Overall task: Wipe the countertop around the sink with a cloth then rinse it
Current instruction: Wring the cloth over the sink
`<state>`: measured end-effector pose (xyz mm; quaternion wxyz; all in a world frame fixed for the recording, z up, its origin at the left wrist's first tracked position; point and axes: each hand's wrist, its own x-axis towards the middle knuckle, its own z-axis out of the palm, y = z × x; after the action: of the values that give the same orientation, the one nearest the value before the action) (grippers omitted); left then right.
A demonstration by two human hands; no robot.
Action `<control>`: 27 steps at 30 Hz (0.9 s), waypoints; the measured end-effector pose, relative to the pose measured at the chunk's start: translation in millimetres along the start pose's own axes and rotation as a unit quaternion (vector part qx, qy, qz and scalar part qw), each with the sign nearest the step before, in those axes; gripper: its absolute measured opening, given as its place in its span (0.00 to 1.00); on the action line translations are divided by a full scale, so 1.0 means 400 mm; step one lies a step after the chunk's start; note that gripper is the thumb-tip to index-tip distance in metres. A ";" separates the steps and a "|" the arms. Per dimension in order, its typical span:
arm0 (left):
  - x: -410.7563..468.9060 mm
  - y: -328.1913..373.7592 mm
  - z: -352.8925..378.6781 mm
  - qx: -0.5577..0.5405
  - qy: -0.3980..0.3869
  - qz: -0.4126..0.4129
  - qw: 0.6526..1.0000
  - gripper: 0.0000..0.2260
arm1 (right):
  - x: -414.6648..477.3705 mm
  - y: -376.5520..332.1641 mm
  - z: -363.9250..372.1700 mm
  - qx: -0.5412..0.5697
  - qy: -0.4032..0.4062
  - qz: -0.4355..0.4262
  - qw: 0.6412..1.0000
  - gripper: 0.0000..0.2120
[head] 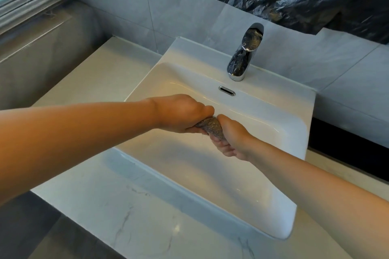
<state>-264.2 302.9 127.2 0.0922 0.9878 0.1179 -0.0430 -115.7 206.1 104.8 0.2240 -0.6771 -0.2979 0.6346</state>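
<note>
Grey and bunched into a tight roll, the cloth (209,125) is held over the middle of the white sink (242,176), gripped at both ends. Its left end is enclosed by the left hand (179,112), which is clenched around it with the knuckles turned upward and the thumb pressed against the top of the roll. Its right end is wrapped by the right hand (230,137), whose fingers (221,145) are curled under and around the fabric, palm turned toward the near side. Only a short stretch of cloth is seen between the two fists, which nearly touch. The cloth is kept above the basin, clear of its floor as far as can be judged. At the far side of the sink a chrome tap (244,54) is mounted, with an overflow slot (227,91) just below it. Pale marbled countertop (117,202) is seen to the left and near side of the sink, and grey tiles (130,0) line the far wall
</note>
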 end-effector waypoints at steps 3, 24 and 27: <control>0.009 -0.011 -0.001 0.005 0.005 0.016 1.000 0.16 | 0.001 -0.003 -0.009 0.059 -0.047 0.041 0.996 0.20; -0.056 0.068 -0.005 -0.299 0.036 -0.241 0.923 0.18 | -0.003 0.029 -0.039 -0.178 0.201 -0.209 0.940 0.23; -0.088 0.092 0.003 -0.557 0.053 -0.364 0.744 0.24 | -0.007 0.057 -0.015 -0.174 0.272 -0.275 0.906 0.23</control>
<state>-289.4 259.7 136.0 0.5973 0.6434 0.4759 0.0525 -107.2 188.3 91.8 0.3399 -0.7430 -0.5055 0.2773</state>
